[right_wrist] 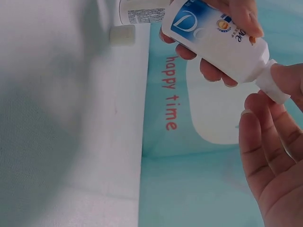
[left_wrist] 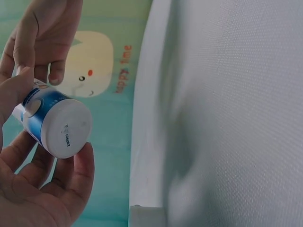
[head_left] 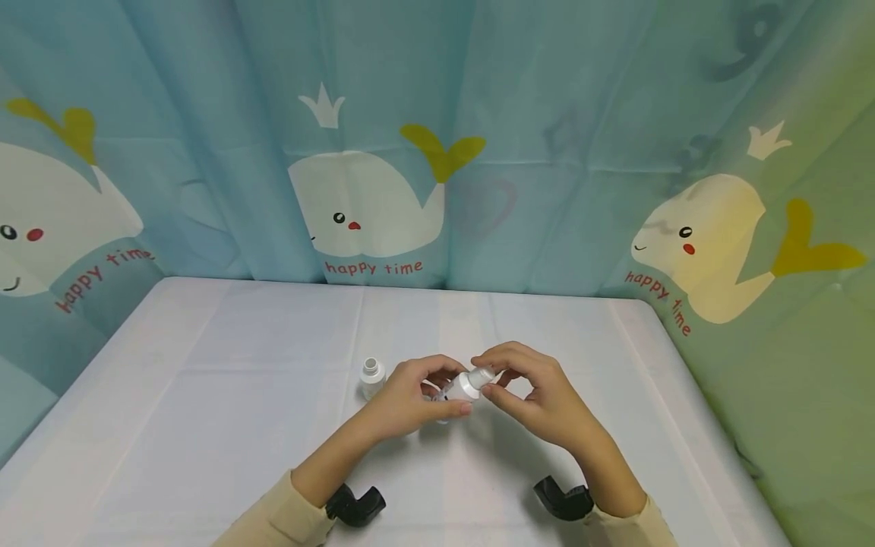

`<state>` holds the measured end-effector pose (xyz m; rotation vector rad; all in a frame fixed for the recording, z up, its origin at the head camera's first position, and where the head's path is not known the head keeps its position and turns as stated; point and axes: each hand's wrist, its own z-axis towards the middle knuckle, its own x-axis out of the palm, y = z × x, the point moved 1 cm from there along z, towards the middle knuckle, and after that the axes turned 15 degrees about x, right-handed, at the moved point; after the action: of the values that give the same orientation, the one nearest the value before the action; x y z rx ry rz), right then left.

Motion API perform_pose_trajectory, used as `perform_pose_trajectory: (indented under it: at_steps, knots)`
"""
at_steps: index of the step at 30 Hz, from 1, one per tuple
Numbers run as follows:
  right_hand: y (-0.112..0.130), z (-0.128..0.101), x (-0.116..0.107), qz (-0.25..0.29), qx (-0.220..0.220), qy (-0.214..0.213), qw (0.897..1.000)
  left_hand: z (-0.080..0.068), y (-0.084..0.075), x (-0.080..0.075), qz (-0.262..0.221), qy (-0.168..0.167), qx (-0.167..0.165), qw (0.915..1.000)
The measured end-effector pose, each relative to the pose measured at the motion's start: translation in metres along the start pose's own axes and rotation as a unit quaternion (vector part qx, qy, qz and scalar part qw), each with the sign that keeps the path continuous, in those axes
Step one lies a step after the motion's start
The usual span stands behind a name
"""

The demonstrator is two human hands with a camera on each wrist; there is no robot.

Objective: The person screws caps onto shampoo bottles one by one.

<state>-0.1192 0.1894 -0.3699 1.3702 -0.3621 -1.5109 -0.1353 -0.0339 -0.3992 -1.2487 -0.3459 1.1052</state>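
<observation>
The left hand [head_left: 403,399] curls its fingers and thumb round the body of a small white plastic bottle with a blue label [head_left: 459,387], held tilted above the white cloth-covered table [head_left: 205,395]. The right hand [head_left: 540,395] pinches the bottle's narrow white cap end [right_wrist: 272,85] between thumb and fingertips. Just left of the left hand, a second small white bottle with an open neck [head_left: 372,377] stands upright on the table. Beyond hangs a blue whale-print curtain [head_left: 369,205].
</observation>
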Motion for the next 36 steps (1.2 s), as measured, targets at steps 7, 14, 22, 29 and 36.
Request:
perform_pose_trajectory:
  at_steps: [7, 14, 22, 29, 36]
  knots:
    - [0.0003, 0.0004, 0.0006, -0.003, -0.006, -0.008, 1.000, -0.0010, -0.0014, 0.0008, -0.002, 0.003, 0.004, 1.0000]
    - [0.0001, 0.0010, -0.0006, 0.010, -0.019, 0.001, 1.000, -0.0005, -0.0010, -0.0004, 0.010, -0.003, 0.008, 0.9999]
    - [0.0002, 0.0004, -0.0003, 0.006, -0.008, -0.010, 1.000, -0.0004, -0.0026, -0.0002, 0.006, -0.002, 0.008, 0.9999]
    - [0.0025, 0.0002, 0.0014, 0.005, -0.022, -0.007, 1.000, -0.0017, -0.0025, 0.0028, 0.001, 0.010, 0.006, 0.9999]
    - [0.0032, -0.0002, -0.0018, 0.003, -0.031, 0.004, 1.000, -0.0011, -0.0034, 0.0019, -0.001, 0.003, 0.006, 1.0000]
